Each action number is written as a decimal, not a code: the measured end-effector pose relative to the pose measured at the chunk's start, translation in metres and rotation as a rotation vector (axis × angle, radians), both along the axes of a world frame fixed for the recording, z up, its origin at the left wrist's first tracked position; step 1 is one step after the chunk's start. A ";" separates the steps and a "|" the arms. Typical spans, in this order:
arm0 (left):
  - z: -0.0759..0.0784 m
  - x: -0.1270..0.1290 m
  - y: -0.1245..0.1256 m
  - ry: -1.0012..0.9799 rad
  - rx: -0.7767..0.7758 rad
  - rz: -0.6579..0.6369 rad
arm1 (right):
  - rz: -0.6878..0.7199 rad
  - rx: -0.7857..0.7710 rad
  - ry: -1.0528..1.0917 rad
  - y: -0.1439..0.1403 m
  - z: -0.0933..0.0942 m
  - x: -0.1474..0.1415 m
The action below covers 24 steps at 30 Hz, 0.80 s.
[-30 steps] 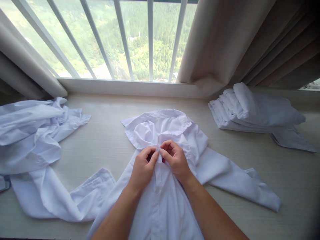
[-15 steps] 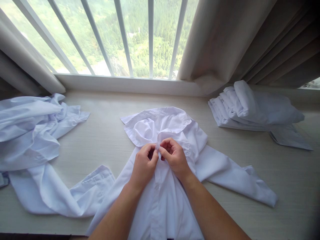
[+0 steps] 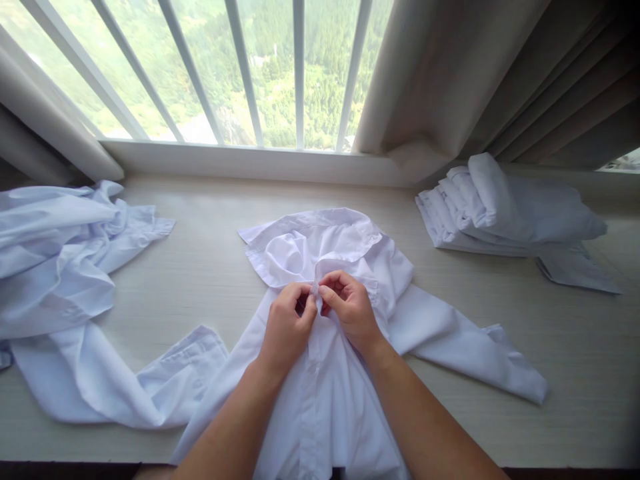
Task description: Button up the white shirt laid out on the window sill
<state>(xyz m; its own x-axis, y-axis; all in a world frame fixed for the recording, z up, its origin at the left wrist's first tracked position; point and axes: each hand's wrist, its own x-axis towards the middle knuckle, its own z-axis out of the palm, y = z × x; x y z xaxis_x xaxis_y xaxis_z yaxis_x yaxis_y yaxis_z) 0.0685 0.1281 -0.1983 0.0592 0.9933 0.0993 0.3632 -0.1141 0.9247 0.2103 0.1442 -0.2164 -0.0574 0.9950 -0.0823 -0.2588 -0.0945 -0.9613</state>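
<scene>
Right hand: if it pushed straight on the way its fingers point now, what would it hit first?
The right hand points left across the white shirt's placket, fingertips pinching the fabric. Straight on, it would meet the left hand almost at once; their fingertips look nearly touching, though depth is unclear.

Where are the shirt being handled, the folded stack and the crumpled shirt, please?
shirt [image 3: 325,407], head view, front panel.
folded stack [image 3: 505,207], head view, top fold.
crumpled shirt [image 3: 55,267], head view, bunched body.
</scene>
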 end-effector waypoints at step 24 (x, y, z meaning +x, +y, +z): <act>-0.001 -0.001 0.000 0.050 0.054 -0.016 | 0.003 -0.013 -0.032 -0.001 0.000 0.000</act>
<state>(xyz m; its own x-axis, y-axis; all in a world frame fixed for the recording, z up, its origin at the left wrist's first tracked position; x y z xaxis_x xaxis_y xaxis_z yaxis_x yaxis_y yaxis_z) 0.0671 0.1282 -0.1993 0.0810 0.9854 0.1495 0.4066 -0.1696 0.8977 0.2105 0.1432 -0.2162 -0.0576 0.9936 -0.0970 -0.2272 -0.1077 -0.9679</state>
